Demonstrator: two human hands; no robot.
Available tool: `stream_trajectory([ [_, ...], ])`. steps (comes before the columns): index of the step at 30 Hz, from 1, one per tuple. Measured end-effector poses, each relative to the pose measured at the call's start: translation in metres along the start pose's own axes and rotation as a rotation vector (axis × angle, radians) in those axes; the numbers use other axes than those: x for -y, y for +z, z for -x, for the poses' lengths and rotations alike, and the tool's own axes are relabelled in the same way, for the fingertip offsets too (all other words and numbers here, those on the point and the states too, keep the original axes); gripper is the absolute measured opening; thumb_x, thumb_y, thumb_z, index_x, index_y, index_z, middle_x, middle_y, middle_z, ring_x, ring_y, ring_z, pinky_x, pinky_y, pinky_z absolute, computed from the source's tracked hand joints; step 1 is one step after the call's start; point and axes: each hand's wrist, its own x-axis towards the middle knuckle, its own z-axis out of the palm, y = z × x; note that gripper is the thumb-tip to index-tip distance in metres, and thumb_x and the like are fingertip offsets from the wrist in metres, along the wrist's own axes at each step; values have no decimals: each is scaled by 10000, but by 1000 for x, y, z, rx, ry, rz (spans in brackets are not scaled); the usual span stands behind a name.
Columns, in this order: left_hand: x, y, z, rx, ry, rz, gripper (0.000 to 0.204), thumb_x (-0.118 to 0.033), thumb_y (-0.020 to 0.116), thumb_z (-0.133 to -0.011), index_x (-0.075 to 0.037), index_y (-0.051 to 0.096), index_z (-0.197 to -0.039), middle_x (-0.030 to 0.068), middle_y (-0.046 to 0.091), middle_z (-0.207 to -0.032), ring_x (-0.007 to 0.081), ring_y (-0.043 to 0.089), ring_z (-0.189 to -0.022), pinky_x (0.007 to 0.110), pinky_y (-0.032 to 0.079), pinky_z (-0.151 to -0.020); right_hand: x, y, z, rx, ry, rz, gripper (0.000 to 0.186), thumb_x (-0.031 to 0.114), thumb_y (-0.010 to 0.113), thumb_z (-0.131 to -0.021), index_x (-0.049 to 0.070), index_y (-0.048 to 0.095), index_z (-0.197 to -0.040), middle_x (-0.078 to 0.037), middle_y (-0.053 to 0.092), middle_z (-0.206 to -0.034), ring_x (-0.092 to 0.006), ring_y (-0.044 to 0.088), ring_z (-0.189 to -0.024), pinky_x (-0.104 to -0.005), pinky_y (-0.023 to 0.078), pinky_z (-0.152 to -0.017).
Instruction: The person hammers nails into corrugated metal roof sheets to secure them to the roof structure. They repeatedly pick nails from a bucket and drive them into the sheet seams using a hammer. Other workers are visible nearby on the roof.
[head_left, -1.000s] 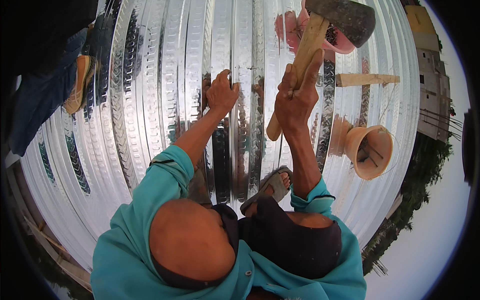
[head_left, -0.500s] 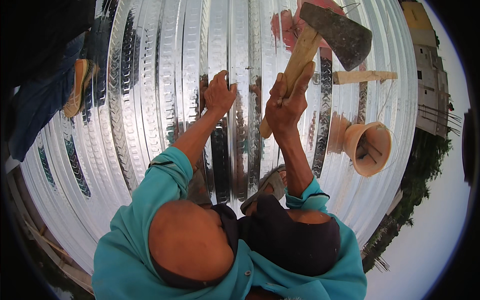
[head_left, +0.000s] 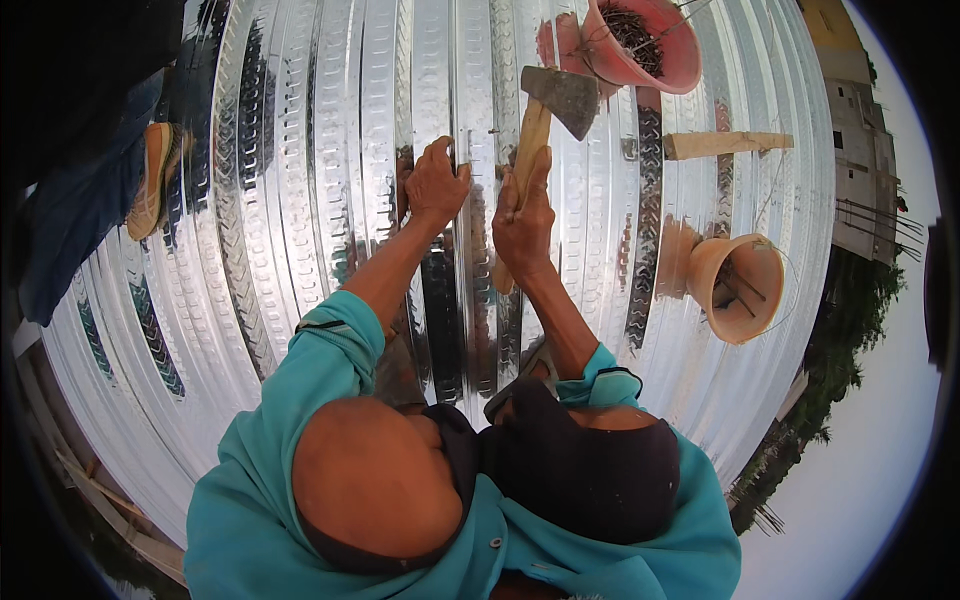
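Observation:
My left hand (head_left: 432,185) rests its bent fingertips on the shiny ribbed metal sheet (head_left: 300,150), thumb apart, with nothing visible held. Just right of it, my right hand (head_left: 522,225) grips the wooden handle of a hatchet (head_left: 560,100), its dark head held beside and slightly beyond my left fingertips. A pink bucket (head_left: 675,60) full of small dark pieces, probably nails, sits behind the hatchet head. At the right, an orange bucket (head_left: 740,255) with a few dark rods inside lies tilted, and a wooden piece (head_left: 725,145) lies across the ribs.
A co-worker's dark-trousered leg and orange shoe (head_left: 150,180) are at the upper left. My sandalled feet are below my arms. Past the sheet's curved edge on the right are a concrete building (head_left: 860,170) with protruding rods, trees and sky; wooden beams (head_left: 95,480) show past the lower-left edge.
The hatchet in my right hand has swung down and leftward, toward my left hand, uncovering more of the pink bucket. My left hand has stayed nearly in place.

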Motion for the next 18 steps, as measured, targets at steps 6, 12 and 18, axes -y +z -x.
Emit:
stream_trajectory([
  [6,16,-6,-2,-37,1,5,592,-276,771,-848,-66,538,-1350,114,661,-1099,304,656,-1044,488,501,-889,8,8,-12,511,572,-27,710,174,513,-1029,54,133,-1618,-335,689,-929,-500,684,-804,-531,549,-711],
  [12,-5,-6,0,61,-42,-37,596,-273,748,-863,-62,516,-1370,136,640,-1191,330,632,-1111,476,500,-934,-7,4,2,-17,35,-42,747,43,534,-1026,62,96,-1630,-236,728,-891,-252,687,-648,-356,551,-606],
  [18,4,-14,-2,108,-55,27,604,-271,731,-868,-50,503,-1381,187,600,-1342,364,589,-1238,483,482,-1019,-10,19,8,455,498,-58,687,164,519,-1048,77,155,-1624,-313,662,-798,-405,702,-693,-461,539,-640],
])
